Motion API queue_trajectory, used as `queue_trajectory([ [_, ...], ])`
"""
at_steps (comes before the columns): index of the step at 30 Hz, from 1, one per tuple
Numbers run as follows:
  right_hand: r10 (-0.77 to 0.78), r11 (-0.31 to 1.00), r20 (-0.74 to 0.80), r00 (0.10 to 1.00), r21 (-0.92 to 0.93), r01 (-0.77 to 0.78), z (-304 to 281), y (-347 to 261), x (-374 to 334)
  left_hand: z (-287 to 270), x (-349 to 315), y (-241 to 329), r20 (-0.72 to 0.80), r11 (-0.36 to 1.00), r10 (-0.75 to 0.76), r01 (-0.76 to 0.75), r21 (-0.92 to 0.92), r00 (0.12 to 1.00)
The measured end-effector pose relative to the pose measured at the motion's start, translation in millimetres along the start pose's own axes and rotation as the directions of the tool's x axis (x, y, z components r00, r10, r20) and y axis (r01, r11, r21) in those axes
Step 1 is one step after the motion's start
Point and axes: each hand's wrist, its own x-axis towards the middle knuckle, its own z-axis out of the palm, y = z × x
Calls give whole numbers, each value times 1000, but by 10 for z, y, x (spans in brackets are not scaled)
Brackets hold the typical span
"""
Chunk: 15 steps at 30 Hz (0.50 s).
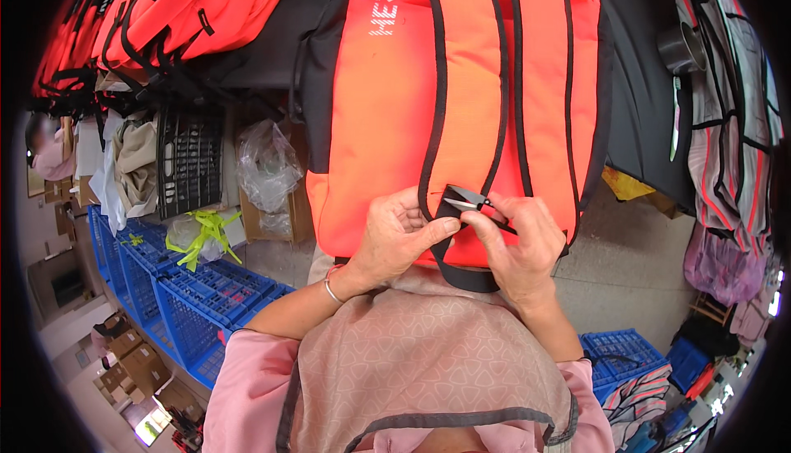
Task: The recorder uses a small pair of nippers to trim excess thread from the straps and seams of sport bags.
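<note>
A bright orange-red backpack [381, 123] with black trim lies in front of me, its padded shoulder strap [468, 82] running down toward my hands. My left hand [387, 237] pinches the lower end of that strap, where a black patch joins it, between thumb and fingers. Small thread snips [463, 204] sit in my right hand [523, 247], their metal blades pointing left across the black patch. The tips lie close to my left thumb. Below both hands a loop of black webbing [463, 278] hangs down. My right fingers partly cover the handles.
More orange-red bags [185, 12] are piled at far left on the black-covered table [255, 62]. Blue plastic crates [202, 301] line the left side, and another blue crate [622, 354] stands at lower right. Grey striped fabric pieces [725, 156] hang at right beside a dark metal cup [682, 48].
</note>
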Motion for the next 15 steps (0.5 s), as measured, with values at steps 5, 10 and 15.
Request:
queue_trajectory([
  [5, -69, 990, -24, 997, -128, 65, 105, 22, -13, 0, -4, -8, 10, 999, 30, -30, 17, 1000],
  [10, -145, 970, -86, 986, -210, 124, 160, 69, -25, 16, -4, 3, -18, 1000, 1, -1, 28, 1000],
  [15, -129, 965, -87, 988, -240, 105, 164, 79, -40, 10, 6, 1, -13, 1000, -1, 1, -18, 1000],
])
